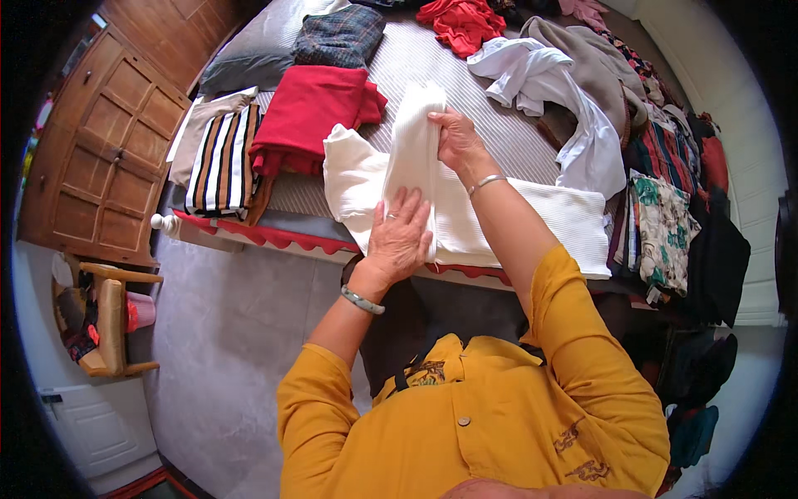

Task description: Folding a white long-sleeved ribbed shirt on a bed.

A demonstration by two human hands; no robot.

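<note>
A white ribbed garment [524, 220] lies spread along the near edge of the bed, with one sleeve-like strip folded up over its middle. My left hand [401, 235] rests flat on the lower part of that strip, fingers stretched out. Higher up, my right hand [459, 140] grips the strip's right edge between thumb and fingers. To the left of the garment sits a folded red cloth [312, 116], and beside it a striped folded garment [223, 162] in white, black and brown.
Folded dark plaid cloth [339, 36] lies at the back left of the bed. A crumpled white shirt [573, 108] and a red garment [462, 25] lie farther back. Folded floral cloth [662, 233] is stacked at the right. A wooden cabinet [108, 154] and chair [112, 320] stand left.
</note>
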